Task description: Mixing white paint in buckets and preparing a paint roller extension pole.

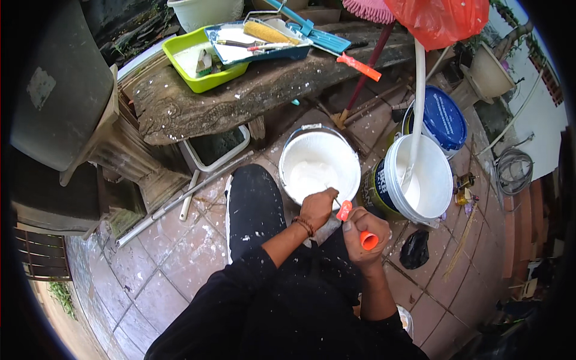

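My right hand [365,233] is wrapped round the orange handle [344,210] of what looks like a paint roller. A thin metal rod runs from the handle toward a white bucket [289,157]; no roller head shows. My left hand [317,211], with a beaded bracelet at the wrist, is closed at the bucket's near rim beside that rod. Its fingers hide what they hold, if anything. White paint [312,175] lies in the bucket, which stands on the floor in front of my knees.
To the right, a second paint bucket [447,192] holds a pale pole, with a blue-lidded bucket [445,117] behind. A rough wooden bench [198,114] carries a lime-green tray [222,78], a blue paint tray and rollers. A black plastic bag [414,249] and white pipes [174,207] lie on the tiles.
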{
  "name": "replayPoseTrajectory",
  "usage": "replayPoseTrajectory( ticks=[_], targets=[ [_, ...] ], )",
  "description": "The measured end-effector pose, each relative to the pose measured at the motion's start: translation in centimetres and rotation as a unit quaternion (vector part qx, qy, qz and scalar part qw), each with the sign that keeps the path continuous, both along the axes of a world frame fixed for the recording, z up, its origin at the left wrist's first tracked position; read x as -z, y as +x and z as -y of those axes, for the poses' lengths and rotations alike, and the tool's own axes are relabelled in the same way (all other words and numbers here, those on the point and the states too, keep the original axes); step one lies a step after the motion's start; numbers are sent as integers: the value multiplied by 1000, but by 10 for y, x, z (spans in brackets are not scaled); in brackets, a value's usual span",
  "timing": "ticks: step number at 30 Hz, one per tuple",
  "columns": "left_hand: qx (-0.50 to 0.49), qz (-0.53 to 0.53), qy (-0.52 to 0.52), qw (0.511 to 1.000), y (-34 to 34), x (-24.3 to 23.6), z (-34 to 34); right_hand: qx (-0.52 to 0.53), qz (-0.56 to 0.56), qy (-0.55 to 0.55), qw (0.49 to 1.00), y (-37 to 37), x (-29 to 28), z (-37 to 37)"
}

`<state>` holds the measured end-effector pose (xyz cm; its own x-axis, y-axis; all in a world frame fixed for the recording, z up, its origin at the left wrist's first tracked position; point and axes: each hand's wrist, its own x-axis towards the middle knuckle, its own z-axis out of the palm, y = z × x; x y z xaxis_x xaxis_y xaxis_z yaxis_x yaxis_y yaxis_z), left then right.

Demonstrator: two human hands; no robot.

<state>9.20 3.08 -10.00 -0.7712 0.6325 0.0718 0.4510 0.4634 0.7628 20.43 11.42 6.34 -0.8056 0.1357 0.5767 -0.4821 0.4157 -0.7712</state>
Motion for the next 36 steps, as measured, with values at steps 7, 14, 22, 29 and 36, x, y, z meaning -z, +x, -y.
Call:
replayPoseTrajectory(
  ticks=[7, 14, 22, 29, 36],
  targets=[
    [2, 26, -24, 999, 27, -27, 22, 44, 52, -170, 983, -6, -35, -4],
    [0, 21, -6, 1000, 28, -8, 30, -19, 51, 15, 998, 11, -22, 33],
    [-20, -25, 50, 998, 10, 26, 16, -75, 20, 92, 993, 11, 16, 37],
    [8, -1, -6, 1000, -6, 10, 10, -68, 12, 60, 996, 9, 22, 13],
    [-5, -21, -7, 1000, 6, 2, 12, -68, 28, -24, 997, 15, 2, -9]
  ],
)
